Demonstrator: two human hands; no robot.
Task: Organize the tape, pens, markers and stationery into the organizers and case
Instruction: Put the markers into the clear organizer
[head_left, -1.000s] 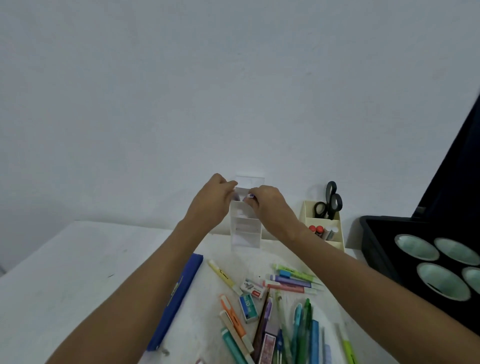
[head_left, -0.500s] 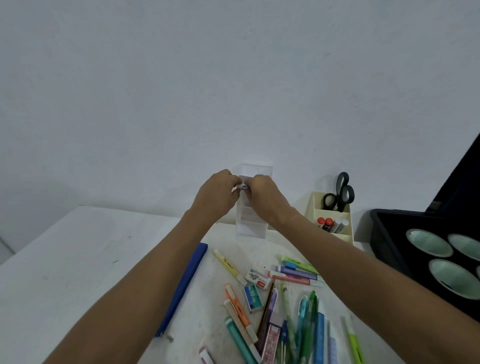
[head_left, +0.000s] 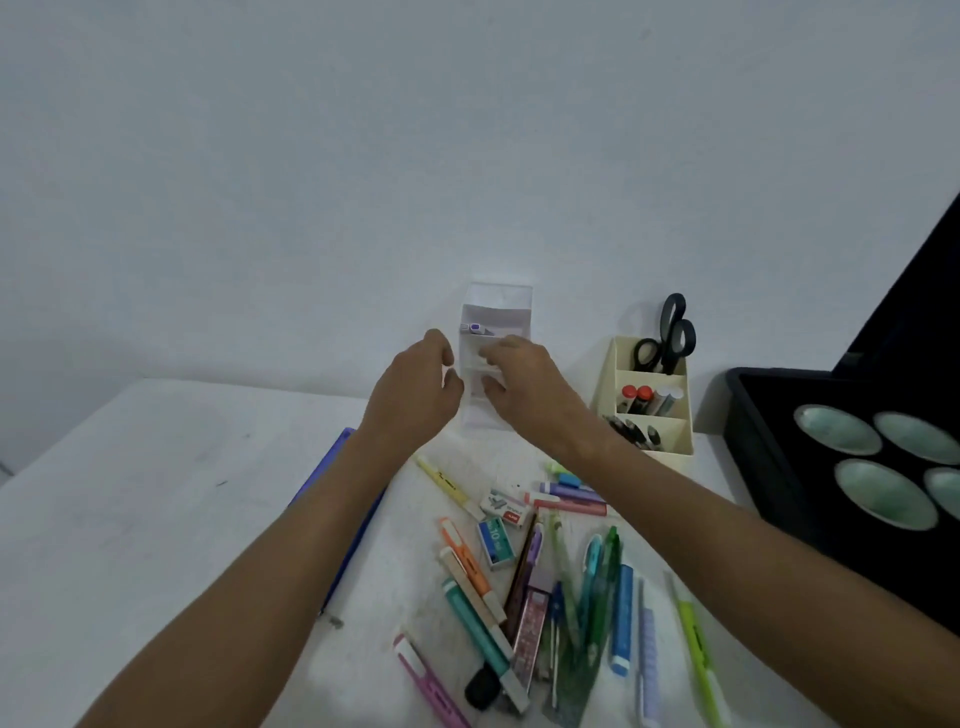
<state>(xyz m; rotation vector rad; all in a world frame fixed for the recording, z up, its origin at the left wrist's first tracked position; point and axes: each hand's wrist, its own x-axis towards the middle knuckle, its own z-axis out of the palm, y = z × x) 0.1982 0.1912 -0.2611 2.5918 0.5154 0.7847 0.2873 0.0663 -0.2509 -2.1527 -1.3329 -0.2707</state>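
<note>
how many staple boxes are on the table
2, side by side amid the pens: a white staple box and a teal staple box just in front of it. Others may be hidden.

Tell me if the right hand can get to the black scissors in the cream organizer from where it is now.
Probably yes. The right hand sits at the clear drawer unit, holding nothing, and the scissors stand handles-up in the back compartment of the cream organizer just to its right. Nothing lies between them.

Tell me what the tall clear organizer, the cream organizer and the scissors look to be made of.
Clear organizer: see-through plastic or acrylic; the wall shows through it. Cream organizer: opaque matte plastic, going by its thin molded dividers. Scissors: black handles, likely plastic; blades hidden inside.
</note>
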